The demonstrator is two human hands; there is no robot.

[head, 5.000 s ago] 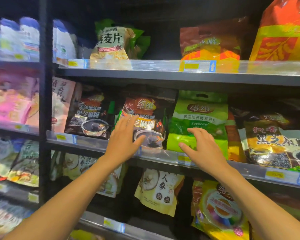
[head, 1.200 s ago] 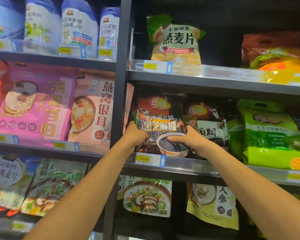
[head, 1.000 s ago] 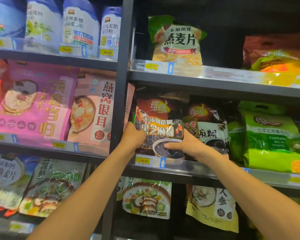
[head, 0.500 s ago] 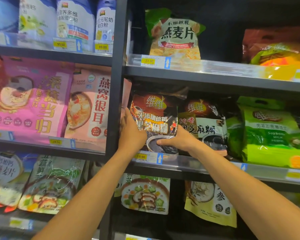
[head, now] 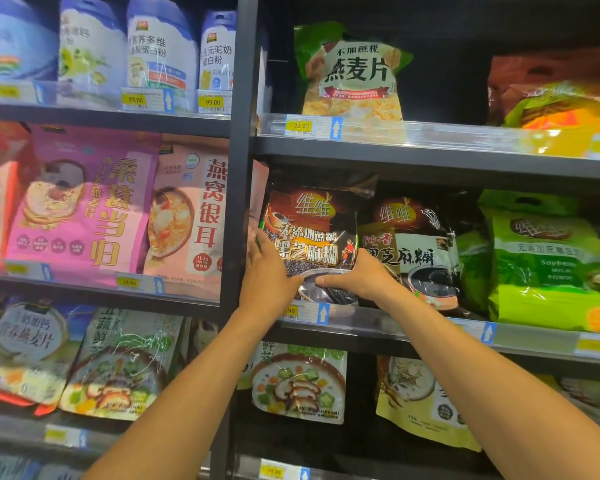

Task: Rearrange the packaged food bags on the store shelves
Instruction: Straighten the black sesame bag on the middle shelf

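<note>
A dark brown black-sesame bag point(head: 312, 230) stands upright at the left end of the middle shelf point(head: 413, 327), against the black upright post point(head: 241, 161). My left hand point(head: 269, 275) grips its lower left edge, fingers behind the bag and thumb across the front. My right hand point(head: 357, 277) grips its lower right corner, thumb on the bowl picture. A second black-sesame bag point(head: 413, 251) stands just right of it, partly behind my right hand. A green soybean bag point(head: 548, 265) follows further right.
An oat-flake bag point(head: 355, 77) and a red-orange bag point(head: 561, 98) sit on the shelf above. Pink bags point(head: 84, 206) fill the left bay, blue-white tins point(head: 156, 53) above them. Vegetable and ginseng bags point(head: 300, 382) stand below.
Five seconds ago both hands lay flat on bags further right. Since a second ago the held bag has shifted left toward the post and stands straighter, my hands staying on its lower corners.
</note>
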